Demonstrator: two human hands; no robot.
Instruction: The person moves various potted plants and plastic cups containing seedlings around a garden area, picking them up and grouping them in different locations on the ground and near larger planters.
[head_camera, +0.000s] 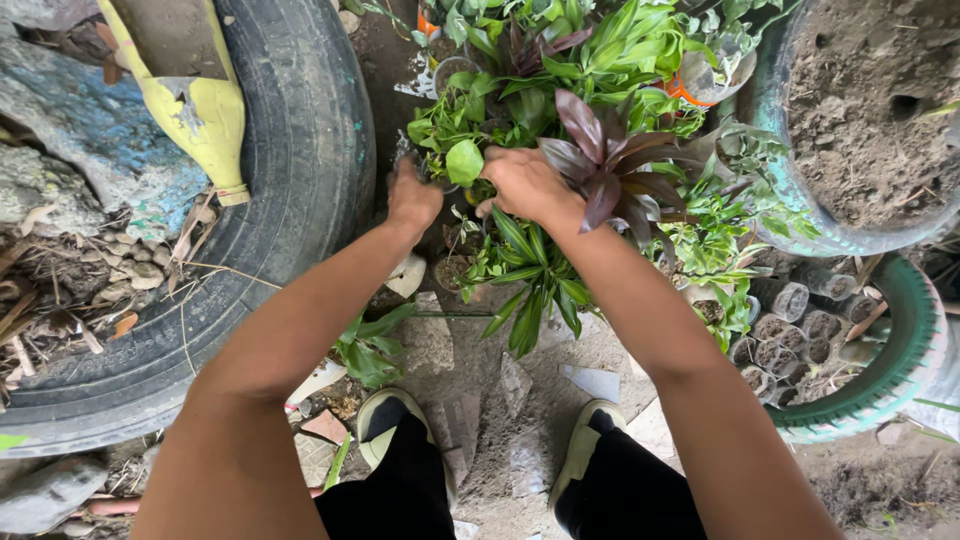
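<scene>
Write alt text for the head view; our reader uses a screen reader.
Both hands, left hand and right hand, reach down into a cluster of small potted plants on the ground, between an old black tyre and a green-painted tyre.

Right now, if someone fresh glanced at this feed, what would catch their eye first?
Probably the two bare arms reaching down the middle, left hand and right hand buried in a dense cluster of small green potted plants, beside a dark purple-leaved plant. Next, the big worn black rubber tyre curving along the left, with a cut yellow plastic bottle lying on it. At lower right sits a green-painted tyre filled with small soil-packed seedling bags.
</scene>
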